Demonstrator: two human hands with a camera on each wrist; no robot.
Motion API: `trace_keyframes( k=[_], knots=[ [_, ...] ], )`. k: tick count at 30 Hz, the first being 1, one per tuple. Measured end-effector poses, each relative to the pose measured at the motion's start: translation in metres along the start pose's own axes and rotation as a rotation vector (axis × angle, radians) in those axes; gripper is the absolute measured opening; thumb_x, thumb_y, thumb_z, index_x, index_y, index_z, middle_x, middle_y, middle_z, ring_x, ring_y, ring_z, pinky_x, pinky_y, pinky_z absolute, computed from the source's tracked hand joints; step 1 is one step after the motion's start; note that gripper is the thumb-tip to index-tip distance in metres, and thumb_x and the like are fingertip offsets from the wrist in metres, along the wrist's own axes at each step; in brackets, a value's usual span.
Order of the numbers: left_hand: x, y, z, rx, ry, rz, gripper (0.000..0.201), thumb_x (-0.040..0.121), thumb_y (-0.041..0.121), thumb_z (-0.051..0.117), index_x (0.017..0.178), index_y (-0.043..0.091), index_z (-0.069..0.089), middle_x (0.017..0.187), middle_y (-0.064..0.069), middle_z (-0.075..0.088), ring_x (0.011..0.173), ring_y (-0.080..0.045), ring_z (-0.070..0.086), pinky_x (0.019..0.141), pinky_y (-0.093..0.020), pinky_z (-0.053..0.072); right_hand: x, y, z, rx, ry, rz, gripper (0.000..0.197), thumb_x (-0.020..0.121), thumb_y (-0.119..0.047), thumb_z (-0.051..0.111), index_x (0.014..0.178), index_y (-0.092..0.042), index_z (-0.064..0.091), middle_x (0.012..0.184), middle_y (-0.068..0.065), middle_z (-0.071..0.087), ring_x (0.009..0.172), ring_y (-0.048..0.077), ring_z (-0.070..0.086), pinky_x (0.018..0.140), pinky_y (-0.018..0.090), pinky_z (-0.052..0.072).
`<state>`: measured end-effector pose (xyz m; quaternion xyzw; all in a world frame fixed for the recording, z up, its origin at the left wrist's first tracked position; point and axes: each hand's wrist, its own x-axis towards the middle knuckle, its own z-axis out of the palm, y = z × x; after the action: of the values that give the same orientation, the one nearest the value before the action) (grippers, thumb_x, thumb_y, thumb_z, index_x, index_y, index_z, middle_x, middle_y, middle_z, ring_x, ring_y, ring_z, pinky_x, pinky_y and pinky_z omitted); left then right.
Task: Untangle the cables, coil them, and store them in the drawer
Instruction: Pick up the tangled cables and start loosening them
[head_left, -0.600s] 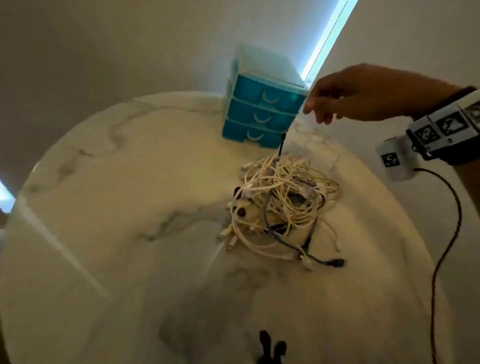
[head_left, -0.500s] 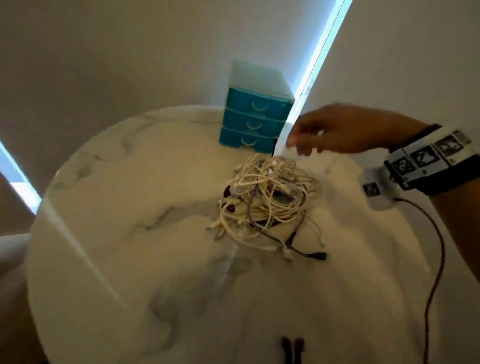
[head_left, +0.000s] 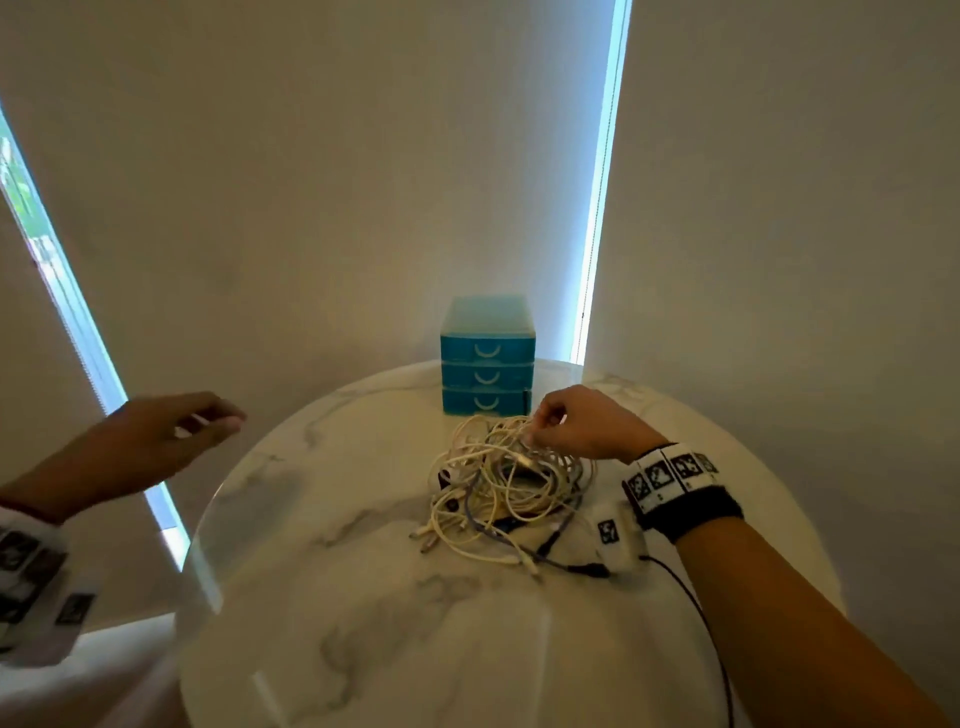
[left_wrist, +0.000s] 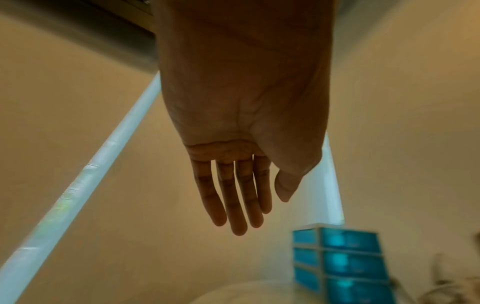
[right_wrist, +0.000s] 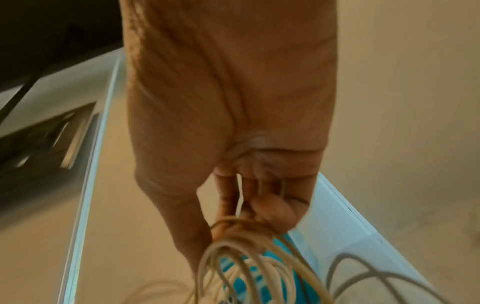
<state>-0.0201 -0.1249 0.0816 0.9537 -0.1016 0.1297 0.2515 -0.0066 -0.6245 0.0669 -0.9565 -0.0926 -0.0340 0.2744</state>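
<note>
A round white marble table (head_left: 322, 597) fills the lower part of the head view, set before pale roller blinds (head_left: 311, 182) with thin strips of daylight between them. At the table's far edge stands a small blue three-drawer organiser (head_left: 487, 371), all three drawers pushed in, each with a pale curved handle; it shows again, blurred, low in the left wrist view (left_wrist: 348, 265). Just in front of it, touching or nearly touching its base, lies the tangle of cables (head_left: 506, 488), mostly cream-white loops with a few darker grey and black leads trailing toward the near side. The right hand (head_left: 582, 423) is down on the far right top of the pile, fingers curled and pinching several cream loops; the right wrist view shows those cream loops (right_wrist: 249, 253) bunched at the curled fingertips (right_wrist: 275, 209). A marker-patterned wrist band (head_left: 670, 475) with a thin black wire sits behind that hand. The left hand (head_left: 166, 436) hovers off the table's left edge, well apart from the cables, holding nothing; from its wrist camera the fingers (left_wrist: 233, 197) are straight and close together, the palm bare.
</note>
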Motion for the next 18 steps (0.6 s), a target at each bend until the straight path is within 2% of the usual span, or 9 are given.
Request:
trace_keyframes(
  k=[1,2,4,5,8,11,13,15,18],
  knots=[
    [0.016,0.031,0.012,-0.003,-0.006,0.081,0.007,0.099,0.045,0.071,0.103,0.045,0.077,0.092,0.028,0.076,0.086,0.005,0.071,0.081,-0.030,0.058,-0.002,0.000,0.001,0.155,0.104,-0.023,0.019,0.088,-0.036,0.086,0.094,-0.020,0.079,0.088,-0.003,0.077,0.085,0.016,0.071,0.072,0.026,0.053],
    [0.021,0.066,0.022,-0.001,-0.042,0.151,0.012,0.099,0.048,0.069,0.106,0.042,0.077,0.092,0.029,0.076,0.086,0.006,0.071,0.082,-0.031,0.059,-0.003,-0.001,0.002,0.357,0.215,-0.042,0.016,0.088,-0.035,0.086,0.093,-0.020,0.080,0.086,0.000,0.078,0.081,0.016,0.072,0.070,0.028,0.055],
    [0.034,0.118,0.054,0.009,-0.125,0.275,0.035,0.098,0.066,0.058,0.116,0.041,0.074,0.099,0.026,0.075,0.088,0.003,0.071,0.084,-0.034,0.061,-0.007,-0.003,0.008,0.717,0.341,-0.056,0.017,0.091,-0.032,0.085,0.097,-0.016,0.080,0.087,0.010,0.079,0.076,0.017,0.071,0.062,0.028,0.055],
    [0.044,0.135,0.073,0.052,-0.157,0.298,0.044,0.097,0.072,0.053,0.122,0.041,0.070,0.105,0.027,0.073,0.089,0.003,0.070,0.086,-0.035,0.061,-0.008,-0.003,0.014,0.822,0.347,-0.047,0.018,0.092,-0.031,0.084,0.100,-0.015,0.081,0.089,0.011,0.079,0.077,0.018,0.071,0.061,0.027,0.054],
    [0.066,0.186,0.116,0.223,-0.206,0.281,0.051,0.097,0.077,0.051,0.130,0.040,0.062,0.115,0.024,0.070,0.093,-0.002,0.069,0.086,-0.034,0.058,-0.009,0.004,0.032,1.002,0.311,0.010,0.021,0.093,-0.035,0.083,0.103,-0.016,0.081,0.088,0.006,0.079,0.080,0.019,0.071,0.064,0.028,0.055],
    [0.085,0.199,0.146,0.286,-0.202,0.272,0.045,0.099,0.070,0.057,0.124,0.035,0.068,0.116,0.016,0.075,0.094,-0.009,0.069,0.082,-0.035,0.058,-0.006,0.015,0.039,1.125,0.327,0.055,0.024,0.095,-0.038,0.080,0.108,-0.018,0.078,0.086,0.007,0.072,0.078,0.020,0.067,0.060,0.027,0.051],
    [0.097,0.197,0.155,0.269,-0.163,0.241,0.026,0.100,0.058,0.064,0.109,0.035,0.073,0.102,0.016,0.078,0.081,-0.004,0.070,0.081,-0.037,0.061,-0.004,0.022,0.042,1.186,0.373,0.051,0.023,0.098,-0.036,0.077,0.111,-0.017,0.075,0.081,0.006,0.066,0.072,0.019,0.060,0.056,0.026,0.046],
    [0.110,0.193,0.158,0.241,-0.098,0.191,0.018,0.100,0.049,0.066,0.098,0.034,0.073,0.086,0.017,0.077,0.069,0.001,0.067,0.078,-0.039,0.063,-0.002,0.027,0.045,1.254,0.443,0.062,0.017,0.100,-0.034,0.075,0.111,-0.020,0.074,0.078,0.006,0.064,0.067,0.018,0.055,0.055,0.027,0.043],
    [0.127,0.185,0.151,0.190,0.056,0.109,0.015,0.100,0.045,0.065,0.097,0.032,0.071,0.083,0.017,0.076,0.071,-0.008,0.070,0.079,-0.041,0.063,0.000,0.034,0.046,1.416,0.578,0.135,0.011,0.103,-0.030,0.071,0.111,-0.023,0.070,0.074,0.002,0.061,0.060,0.013,0.052,0.048,0.023,0.037]
  ],
)
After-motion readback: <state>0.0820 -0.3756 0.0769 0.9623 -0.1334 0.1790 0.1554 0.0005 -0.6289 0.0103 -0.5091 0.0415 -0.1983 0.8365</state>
